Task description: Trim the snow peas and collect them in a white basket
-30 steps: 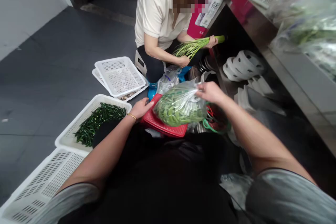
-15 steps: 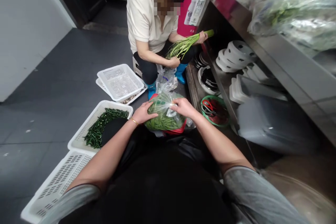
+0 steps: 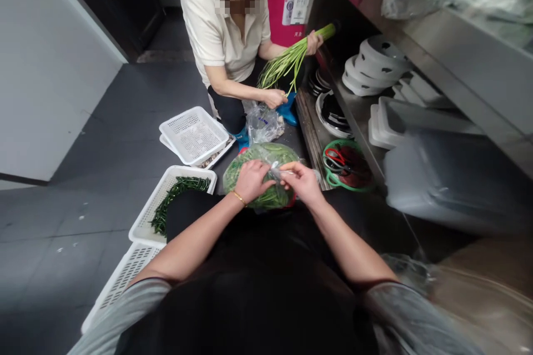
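A clear plastic bag (image 3: 233,175) full of green vegetables sits in front of my lap, its neck gathered into a twist near the top. My left hand (image 3: 253,180) lies over the left side of the bag, fingers curled at the gathered neck and thumb below it. On the other side, my right hand (image 3: 303,182) pinches the loose plastic of the neck between thumb and fingers. Something red shows under the bag, mostly hidden. To the left, a white basket (image 3: 144,222) holds dark green chillies (image 3: 177,197), partly behind my knee.
Opposite sits a person (image 3: 229,39) holding a bunch of green stems (image 3: 287,61). White baskets (image 3: 195,136) are stacked on the floor at left. At right are a green basket (image 3: 328,175) with red-handled scissors (image 3: 336,156), and a metal shelf with white containers (image 3: 377,66).
My left hand has moved right, in to the bag's neck, near my right hand. The right hand still pinches the plastic. The view has shifted slightly.
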The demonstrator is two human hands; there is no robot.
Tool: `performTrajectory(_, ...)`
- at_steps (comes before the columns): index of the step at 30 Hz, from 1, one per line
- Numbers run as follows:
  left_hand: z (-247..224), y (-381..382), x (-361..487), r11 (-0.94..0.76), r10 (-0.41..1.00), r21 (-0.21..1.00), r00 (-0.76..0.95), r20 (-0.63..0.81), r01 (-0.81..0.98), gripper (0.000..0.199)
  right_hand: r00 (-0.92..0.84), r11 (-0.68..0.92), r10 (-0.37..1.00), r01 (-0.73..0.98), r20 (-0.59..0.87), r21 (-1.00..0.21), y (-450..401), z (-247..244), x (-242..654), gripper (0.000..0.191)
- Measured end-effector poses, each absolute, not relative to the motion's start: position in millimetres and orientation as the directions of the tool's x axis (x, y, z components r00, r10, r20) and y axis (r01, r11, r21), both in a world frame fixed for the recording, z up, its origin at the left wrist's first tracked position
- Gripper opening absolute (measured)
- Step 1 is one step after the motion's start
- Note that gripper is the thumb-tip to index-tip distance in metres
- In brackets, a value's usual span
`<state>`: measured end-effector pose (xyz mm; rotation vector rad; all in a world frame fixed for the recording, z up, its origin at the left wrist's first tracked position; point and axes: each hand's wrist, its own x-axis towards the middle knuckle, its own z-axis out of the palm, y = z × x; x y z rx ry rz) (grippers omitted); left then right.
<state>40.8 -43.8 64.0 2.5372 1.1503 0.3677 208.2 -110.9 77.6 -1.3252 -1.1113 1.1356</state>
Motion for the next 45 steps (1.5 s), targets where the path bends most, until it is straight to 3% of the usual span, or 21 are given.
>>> performTrajectory(2, 53.1, -37.6, 48.3, -0.530, 0.819, 0.476, 0.568, 0.074, 0.702, 0.029, -0.071, 0.065, 0.996, 0.192, 0.052, -0.979, -117.8, 89.9, 199.8, 0.016)
performTrajectory(4, 41.1, -30.4, 48.4, -0.409, 0.876, 0.627, 0.478, 0.067, 0.662, 0.021, -0.359, 0.152, 0.932, 0.281, 0.043, -0.948, -120.5, 97.2, 203.5, 0.013)
performTrajectory(5, 35.7, -27.4, 46.6, -0.360, 0.894, 0.692, 0.443, 0.065, 0.625, 0.020, -0.418, 0.150, 0.908, 0.287, 0.017, -0.946, -119.2, 97.9, 209.4, 0.015)
performTrajectory(6, 31.1, -24.9, 44.3, -0.326, 0.906, 0.738, 0.418, 0.065, 0.591, 0.019, -0.385, 0.121, 0.923, 0.288, 0.001, -0.950, -116.0, 96.4, 216.8, 0.018)
performTrajectory(10, 21.4, -22.0, 37.0, -0.293, 0.915, 0.790, 0.398, 0.068, 0.538, 0.019, 0.055, 0.003, 0.998, 0.438, 0.030, -0.899, -88.0, 75.9, 235.8, 0.019)
performTrajectory(15, 22.5, -20.5, 33.2, -0.281, 0.900, 0.834, 0.431, 0.058, 0.475, 0.015, 0.027, -0.011, 1.000, 0.637, 0.007, -0.770, -56.1, 57.7, 208.9, 0.013)
performTrajectory(18, 21.4, -16.6, 30.2, -0.256, 0.892, 0.852, 0.450, 0.027, 0.456, 0.018, 0.122, 0.006, 0.985, 0.683, 0.122, -0.730, -54.4, 60.2, 197.6, 0.009)
performTrajectory(21, 17.2, -12.8, 28.3, -0.225, 0.887, 0.867, 0.462, -0.006, 0.444, 0.023, 0.051, 0.128, 0.970, 0.727, 0.240, -0.675, -62.8, 63.4, 197.0, 0.008)
performTrajectory(25, 14.3, -10.2, 28.7, -0.218, 0.876, 0.874, 0.482, -0.021, 0.434, 0.028, -0.076, 0.132, 0.990, 0.816, 0.123, -0.562, -72.3, 58.4, 194.3, 0.011)
performTrajectory(33, 35.4, -15.4, 31.4, -0.356, 0.816, 0.834, 0.575, 0.058, 0.421, 0.016, 0.008, -0.009, 1.000, 0.896, -0.003, -0.444, -64.3, 59.5, 187.1, 0.033)
performTrajectory(36, 41.1, -18.9, 30.5, -0.435, 0.777, 0.794, 0.622, 0.093, 0.425, 0.021, 0.029, -0.050, 0.998, 0.884, -0.053, -0.466, -62.6, 60.9, 187.5, 0.028)
performTrajectory(41, 38.2, -22.6, 32.4, -0.438, 0.827, 0.715, 0.557, 0.082, 0.545, 0.013, -0.014, -0.040, 0.996, 0.800, -0.084, -0.599, -64.1, 53.2, 190.4, 0.013)
performTrajectory(45, 33.5, -21.5, 32.5, -0.486, 0.821, 0.650, 0.561, 0.111, 0.584, 0.013, -0.032, -0.005, 0.999, 0.713, -0.040, -0.701, -72.2, 55.3, 187.2, 0.028)
